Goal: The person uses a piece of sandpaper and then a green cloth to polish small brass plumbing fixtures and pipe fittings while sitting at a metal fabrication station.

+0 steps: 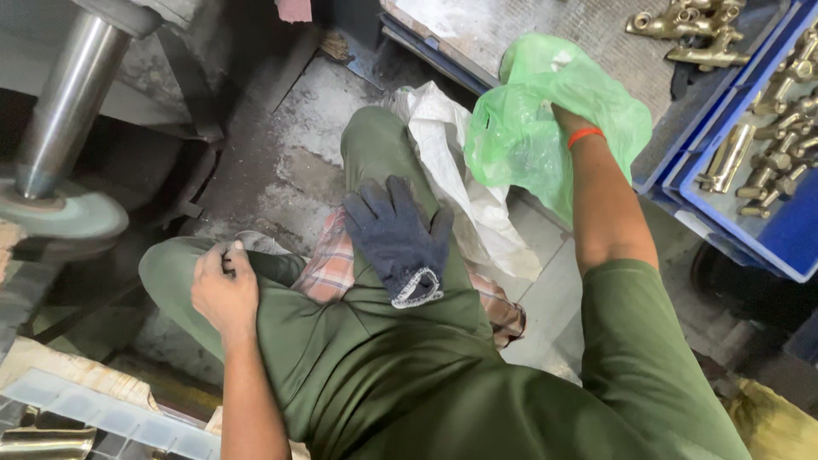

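Note:
I sit with my legs in green trousers. A dark knitted glove (pixel 399 238) lies flat on my right thigh. My left hand (pixel 223 288) rests on my left knee with its fingers curled, nothing seen in it. My right hand (pixel 569 119) reaches into a green plastic bag (pixel 528 111) and is mostly hidden by it; a red band circles the wrist. The bag sits above a white sack (pixel 460 179) on the floor.
A blue crate (pixel 788 234) of several brass fittings stands at the right, with more brass parts (pixel 694 25) on a grey tray behind it. A polishing wheel (pixel 51 213) on a steel shaft is at the left. A checked cloth (pixel 328 268) lies under my leg.

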